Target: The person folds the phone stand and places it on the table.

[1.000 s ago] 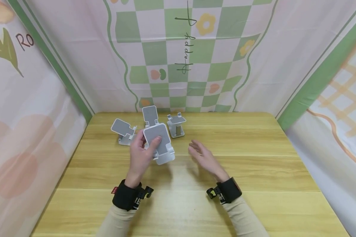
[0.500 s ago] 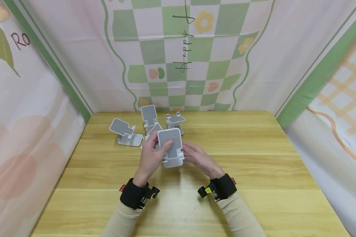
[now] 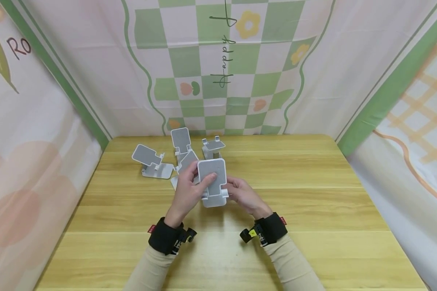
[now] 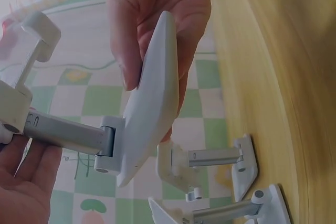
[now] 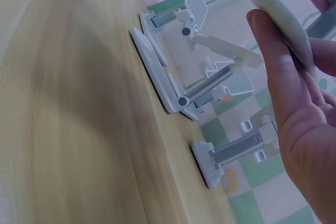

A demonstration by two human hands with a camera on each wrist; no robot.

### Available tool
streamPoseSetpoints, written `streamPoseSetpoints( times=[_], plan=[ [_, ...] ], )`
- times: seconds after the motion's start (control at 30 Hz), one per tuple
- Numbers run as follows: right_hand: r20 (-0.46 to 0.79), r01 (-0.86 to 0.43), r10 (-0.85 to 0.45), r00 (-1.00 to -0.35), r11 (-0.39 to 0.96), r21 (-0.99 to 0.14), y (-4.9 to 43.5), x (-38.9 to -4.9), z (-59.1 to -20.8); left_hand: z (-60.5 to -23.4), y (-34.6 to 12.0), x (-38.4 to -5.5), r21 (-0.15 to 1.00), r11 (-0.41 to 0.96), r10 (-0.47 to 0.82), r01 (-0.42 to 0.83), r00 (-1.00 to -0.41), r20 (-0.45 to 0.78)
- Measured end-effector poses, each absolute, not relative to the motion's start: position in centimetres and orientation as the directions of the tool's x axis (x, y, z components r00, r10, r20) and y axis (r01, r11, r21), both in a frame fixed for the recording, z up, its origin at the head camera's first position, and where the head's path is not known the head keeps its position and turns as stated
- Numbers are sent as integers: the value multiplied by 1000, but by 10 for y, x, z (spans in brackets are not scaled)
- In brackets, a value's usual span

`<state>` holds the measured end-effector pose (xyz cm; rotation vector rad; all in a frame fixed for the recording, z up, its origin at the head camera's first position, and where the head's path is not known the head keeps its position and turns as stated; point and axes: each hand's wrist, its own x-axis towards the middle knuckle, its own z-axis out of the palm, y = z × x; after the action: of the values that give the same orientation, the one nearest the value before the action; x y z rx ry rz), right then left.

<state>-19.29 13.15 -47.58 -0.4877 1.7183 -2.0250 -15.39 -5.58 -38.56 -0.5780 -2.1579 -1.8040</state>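
A white phone stand (image 3: pixel 213 165) with a grey pad is held up over the table between both hands. My left hand (image 3: pixel 186 192) grips its pad plate, the thumb lying across the pad and the fingers behind. My right hand (image 3: pixel 245 196) is at the stand's right side, partly hidden behind it in the head view. In the left wrist view, the right hand (image 4: pixel 157 9) pinches the flat white base plate (image 4: pixel 149 103) between thumb and fingers. A silver hinged arm (image 4: pixel 68 132) joins that plate to the pad holder.
Several similar phone stands stand on the wooden table (image 3: pixel 298 169): a left one (image 3: pixel 145 155), a back one (image 3: pixel 181 139), one partly covered by the left hand (image 3: pixel 187 159), and a right one (image 3: pixel 215 144). Printed cloth (image 3: pixel 240 89) hangs behind the table.
My left hand has carried the phone stand to the right, turning it more upright. My right hand has come left and taken hold of its base plate. The partly covered stand has come into view.
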Motion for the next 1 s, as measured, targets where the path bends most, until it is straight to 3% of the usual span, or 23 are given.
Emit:
streamPoseSetpoints(
  times=[0.47, 0.73, 1.0],
  plan=[
    [20, 76, -507, -862, -169, -983, 126, -193, -482, -414, -69, -178, 912, 188, 221, 365, -920, 323],
    [14, 89, -469, -883, -198, -976, 125, -192, -480, -397, -70, -171, 895, 167, 376, 413, -866, 330],
    [-3, 105, -463, -886, -195, -975, 127, -192, -480, -403, -73, -178, 907, 188, 371, 377, -882, 289]
  ],
)
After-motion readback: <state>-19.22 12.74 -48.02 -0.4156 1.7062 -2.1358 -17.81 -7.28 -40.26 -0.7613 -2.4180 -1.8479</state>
